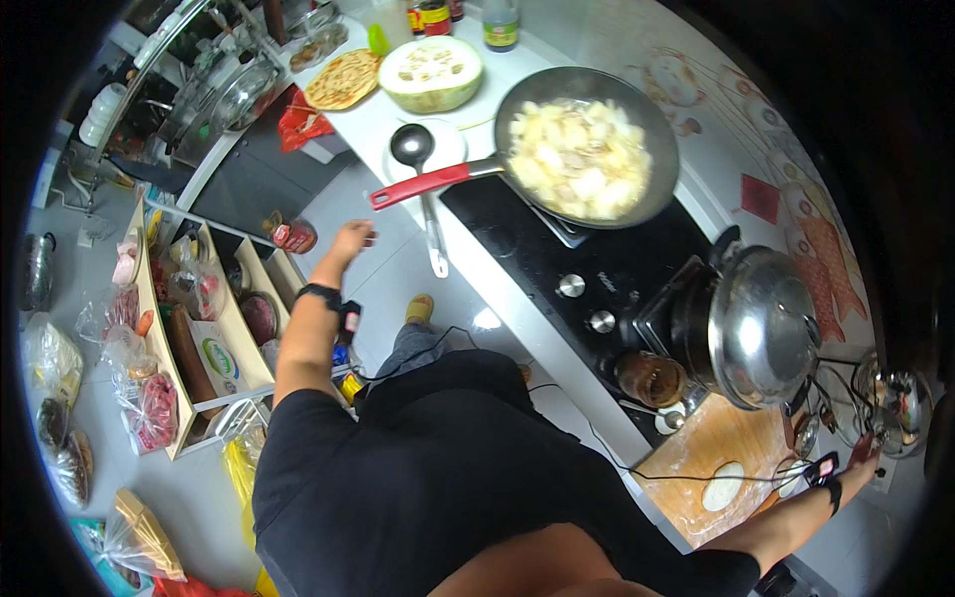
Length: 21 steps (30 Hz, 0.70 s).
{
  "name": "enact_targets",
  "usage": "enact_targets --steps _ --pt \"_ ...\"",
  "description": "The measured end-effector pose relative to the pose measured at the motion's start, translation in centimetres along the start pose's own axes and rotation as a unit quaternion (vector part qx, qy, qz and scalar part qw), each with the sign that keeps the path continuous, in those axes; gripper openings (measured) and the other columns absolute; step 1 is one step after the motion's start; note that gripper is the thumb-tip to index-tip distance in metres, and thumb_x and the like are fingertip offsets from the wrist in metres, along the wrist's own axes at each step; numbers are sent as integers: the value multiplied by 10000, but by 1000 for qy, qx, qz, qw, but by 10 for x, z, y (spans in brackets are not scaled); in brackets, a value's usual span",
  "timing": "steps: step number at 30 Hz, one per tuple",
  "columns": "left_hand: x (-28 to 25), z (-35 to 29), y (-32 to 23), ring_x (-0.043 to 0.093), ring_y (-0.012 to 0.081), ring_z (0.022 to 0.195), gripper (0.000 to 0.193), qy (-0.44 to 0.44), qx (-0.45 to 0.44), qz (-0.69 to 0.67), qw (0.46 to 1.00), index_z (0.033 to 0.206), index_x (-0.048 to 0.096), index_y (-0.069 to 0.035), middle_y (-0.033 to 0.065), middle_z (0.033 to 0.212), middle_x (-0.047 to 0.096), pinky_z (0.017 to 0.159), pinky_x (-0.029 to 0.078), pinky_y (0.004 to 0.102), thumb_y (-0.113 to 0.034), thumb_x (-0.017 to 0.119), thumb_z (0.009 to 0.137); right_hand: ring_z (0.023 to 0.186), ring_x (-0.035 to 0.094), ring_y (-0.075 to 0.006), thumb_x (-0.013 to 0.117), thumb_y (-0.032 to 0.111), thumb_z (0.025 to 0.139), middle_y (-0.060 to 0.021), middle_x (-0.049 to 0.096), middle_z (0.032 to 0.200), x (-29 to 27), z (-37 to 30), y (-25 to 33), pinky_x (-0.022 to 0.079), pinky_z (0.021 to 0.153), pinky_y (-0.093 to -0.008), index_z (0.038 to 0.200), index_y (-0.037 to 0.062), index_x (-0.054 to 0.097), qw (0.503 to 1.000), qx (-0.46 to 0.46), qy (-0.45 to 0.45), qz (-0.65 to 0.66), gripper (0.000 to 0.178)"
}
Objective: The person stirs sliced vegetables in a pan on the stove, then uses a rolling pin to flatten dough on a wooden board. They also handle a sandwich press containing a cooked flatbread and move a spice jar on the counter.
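My left hand [352,242] hangs above the floor beside the counter, empty, its fingers loosely bent and a little apart. My right hand [865,454] reaches to the far right, at a glass-and-metal container [895,408] by the wall; its fingers are small and dim, so its grip is unclear. A frying pan [665,149] with a red handle holds pale sliced pieces [580,159] on the black stove [537,261]. A ladle [413,146] rests on a white plate [450,146] left of the pan. Beside the pan stands a lidded pot [761,326].
Half a pale green gourd [431,75] and a flatbread [343,80] lie at the counter's far end, near bottles [500,25]. A floured wooden board [686,497] bears a dough round [723,487]. Open drawers [214,348] stand left; bagged food [154,413] is beside them. A cable [557,386] crosses my body.
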<state>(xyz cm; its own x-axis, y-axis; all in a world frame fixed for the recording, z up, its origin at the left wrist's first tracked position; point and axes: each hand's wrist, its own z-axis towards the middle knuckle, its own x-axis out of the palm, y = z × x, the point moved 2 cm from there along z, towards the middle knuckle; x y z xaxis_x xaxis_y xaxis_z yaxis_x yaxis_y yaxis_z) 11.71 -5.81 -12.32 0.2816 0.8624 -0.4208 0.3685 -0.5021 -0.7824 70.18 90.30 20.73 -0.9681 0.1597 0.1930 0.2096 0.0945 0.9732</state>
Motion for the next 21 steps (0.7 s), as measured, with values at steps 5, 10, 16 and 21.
enact_targets --steps 5,10,16,21 --pt "77 4 -28 603 144 937 436 213 -127 -173 953 1135 542 -117 45 1045 628 774 453 306 -480 488 901 1247 386 -227 374 353 969 -152 437 1346 43 -221 -14 279 1048 -332 1351 7 351 985 -129 95 -60 516" --pt "68 11 -34 590 197 1020 480 423 -166 -195 869 1188 501 -99 93 1194 558 883 435 348 -464 542 880 882 562 -134 456 281 955 -117 611 1044 66 -409 -73 430 823 -250 1315 -23 394 938 -208 236 -148 475" --pt "90 23 -54 581 178 999 372 529 -102 -277 796 1135 518 -111 60 1118 597 869 442 343 -380 571 884 872 582 -148 435 214 964 -112 617 973 137 -570 -143 455 813 -271 1254 -39 453 912 -190 286 -224 386" --pt "107 37 -53 580 152 919 247 513 -113 -292 799 1043 563 -103 44 990 622 823 453 309 -272 601 869 808 587 -129 463 143 953 -96 633 926 170 -671 -182 465 764 -253 1183 -27 527 879 -168 338 -290 293"
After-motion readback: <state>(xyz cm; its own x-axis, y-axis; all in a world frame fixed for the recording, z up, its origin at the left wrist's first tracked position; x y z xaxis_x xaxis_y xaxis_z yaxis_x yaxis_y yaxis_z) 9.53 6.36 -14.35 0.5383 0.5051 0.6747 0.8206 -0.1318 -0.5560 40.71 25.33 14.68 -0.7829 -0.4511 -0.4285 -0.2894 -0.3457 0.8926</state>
